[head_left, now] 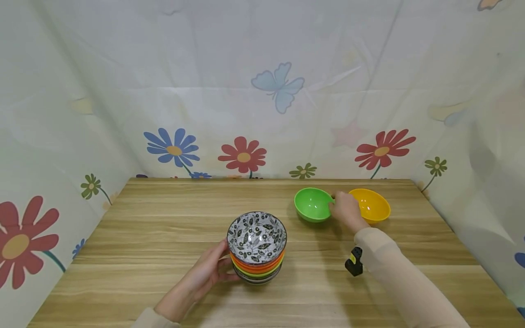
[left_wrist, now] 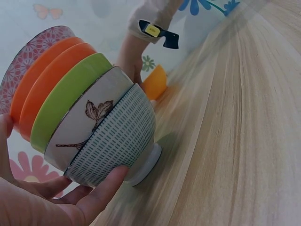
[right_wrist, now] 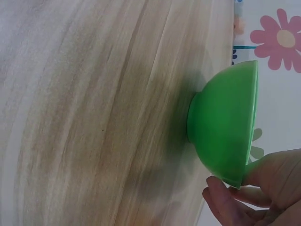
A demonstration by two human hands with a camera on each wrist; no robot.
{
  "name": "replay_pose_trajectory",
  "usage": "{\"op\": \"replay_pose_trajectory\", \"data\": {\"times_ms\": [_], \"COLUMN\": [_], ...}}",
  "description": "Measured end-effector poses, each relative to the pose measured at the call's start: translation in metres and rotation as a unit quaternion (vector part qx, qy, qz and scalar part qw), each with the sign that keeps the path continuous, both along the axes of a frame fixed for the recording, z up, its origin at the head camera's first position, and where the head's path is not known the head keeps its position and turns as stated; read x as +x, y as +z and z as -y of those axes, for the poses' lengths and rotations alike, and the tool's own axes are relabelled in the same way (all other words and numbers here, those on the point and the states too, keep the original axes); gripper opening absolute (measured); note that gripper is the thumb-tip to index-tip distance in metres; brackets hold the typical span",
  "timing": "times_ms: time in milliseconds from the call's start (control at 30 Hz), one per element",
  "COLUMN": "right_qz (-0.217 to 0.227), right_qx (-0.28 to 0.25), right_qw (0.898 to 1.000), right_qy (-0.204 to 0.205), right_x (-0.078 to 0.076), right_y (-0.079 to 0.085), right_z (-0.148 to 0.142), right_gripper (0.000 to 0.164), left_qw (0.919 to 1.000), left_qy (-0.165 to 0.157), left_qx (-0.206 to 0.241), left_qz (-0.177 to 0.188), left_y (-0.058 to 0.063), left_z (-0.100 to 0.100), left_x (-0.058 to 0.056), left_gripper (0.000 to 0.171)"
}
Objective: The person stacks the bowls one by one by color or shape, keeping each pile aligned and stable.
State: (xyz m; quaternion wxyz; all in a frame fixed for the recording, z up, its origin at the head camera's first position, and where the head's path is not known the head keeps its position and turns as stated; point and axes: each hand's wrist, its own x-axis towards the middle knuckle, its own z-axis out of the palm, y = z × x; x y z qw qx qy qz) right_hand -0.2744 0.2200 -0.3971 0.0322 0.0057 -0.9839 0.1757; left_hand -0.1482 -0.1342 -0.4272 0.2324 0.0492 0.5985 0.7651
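Left of centre on the table stands a stack of bowls (head_left: 256,241). Its top bowl has a black-and-white leaf pattern inside; orange, green and patterned bowls sit below. My left hand (head_left: 211,269) holds the stack's left side, its digits spread from the upper bowls down to the teal-dashed bottom bowl (left_wrist: 117,136). Farther back, my right hand (head_left: 346,209) pinches the right rim of a green bowl (head_left: 312,206), thumb and fingers on either side of the rim in the right wrist view. The green bowl's foot is close over the wood.
A yellow-orange bowl (head_left: 372,205) sits just right of my right hand, partly hidden behind it. A small black device with a yellow label (head_left: 354,261) is worn at my right wrist. Flower-printed cloth (head_left: 279,118) encloses the wooden table (head_left: 172,214) at the back and sides.
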Motion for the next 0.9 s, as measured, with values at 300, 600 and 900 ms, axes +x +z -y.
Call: {"op": "replay_pose_trajectory", "data": {"times_ms": [300,600,900], "right_qz": [0.010,0.012,0.007], "right_qx": [-0.025,-0.036,-0.036], "right_qw": [0.999,0.998,0.998], "right_qy": [-0.030,-0.047,-0.056], "right_x": [-0.0010,-0.0008,-0.0020], "right_y": [-0.0024,0.0013,0.0018], "right_z": [0.0009,0.0038,0.0056], "right_gripper": [0.029,0.028,0.029], "left_qw": [1.0000,0.9999,0.9999], "left_qy": [0.002,0.007,0.006], "left_qx": [-0.007,-0.012,-0.009], "left_qz": [0.004,0.006,0.008], "left_y": [0.0001,0.0000,0.0001], "left_z": [-0.0009,-0.0012,-0.0009], "left_x": [-0.0006,-0.0007,-0.0003], "left_gripper": [0.076,0.077,0.075]}}
